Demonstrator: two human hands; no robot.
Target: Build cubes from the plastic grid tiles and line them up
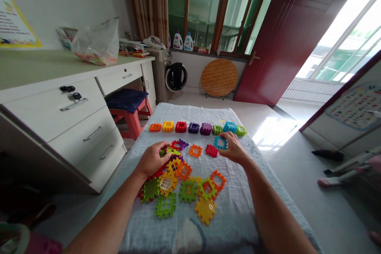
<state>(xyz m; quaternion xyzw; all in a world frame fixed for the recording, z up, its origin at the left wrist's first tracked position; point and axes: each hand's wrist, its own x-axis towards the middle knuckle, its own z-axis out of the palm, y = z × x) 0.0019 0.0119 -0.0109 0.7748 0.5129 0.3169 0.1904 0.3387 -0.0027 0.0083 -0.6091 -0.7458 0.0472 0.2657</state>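
My right hand pinches a light-blue square interlocking tile with an open middle, held near the row of stacks. My left hand curls its fingers around a lime-green interlocking tile at the far left of the loose pile; the fingers partly hide it. Just beyond lie a red tile and a purple piece. An orange frame tile and a pinkish-red tile rest between my hands. Nearer me are a dark-green tile, a green frame tile and a yellow tile.
Colour-sorted stacks, including a purple stack and a red stack, line the far side of the cloth-covered table. A red stool and a white desk stand at left. A washing machine is beyond.
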